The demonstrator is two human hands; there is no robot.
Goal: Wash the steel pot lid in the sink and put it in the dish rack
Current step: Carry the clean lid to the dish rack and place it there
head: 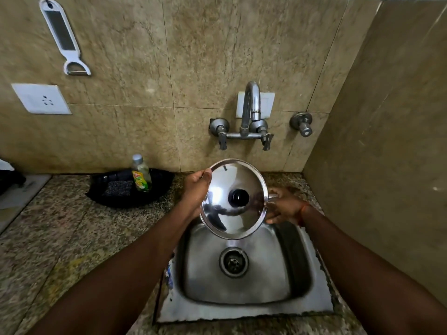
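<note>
The steel pot lid (225,184), round and shiny with a black knob at its middle, is held tilted above the far end of the steel sink (242,310), its top side facing me. My left hand (196,189) grips its left rim. My right hand (284,206) is at the lid's right edge, partly hidden behind it, fingers on or near the rim. No water runs from the tap (250,110). A dish rack is not in view.
A black tray (113,197) with a dish soap bottle (141,175) sits on the granite counter left of the sink. A peeler (64,39) and a socket (41,99) are on the tiled wall. A side wall stands close on the right.
</note>
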